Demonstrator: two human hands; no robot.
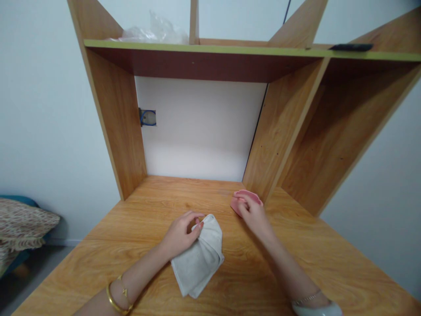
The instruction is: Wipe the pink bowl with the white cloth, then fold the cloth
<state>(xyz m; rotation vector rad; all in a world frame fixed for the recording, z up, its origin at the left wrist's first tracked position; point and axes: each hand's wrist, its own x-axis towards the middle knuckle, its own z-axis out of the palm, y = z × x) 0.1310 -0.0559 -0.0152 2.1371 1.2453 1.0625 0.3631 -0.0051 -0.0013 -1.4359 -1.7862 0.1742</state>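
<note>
My left hand is at the middle of the wooden desktop, thumb and fingers curled together at the upper edge of a pale grey cloth. The cloth is folded in layers and drapes toward me over the wood. Farther off to the right, my right hand grips a flat pink thing with a wavy rim, close to the foot of the upright divider. Its fingers are bent over the pink surface. Whether that thing is a cloth or a shallow dish, I cannot tell.
The wooden desktop runs back to a white panel with an uncovered socket box. A wooden divider stands at right. Overhead, a shelf carries clear plastic bags and a dark object. A patterned textile lies at left.
</note>
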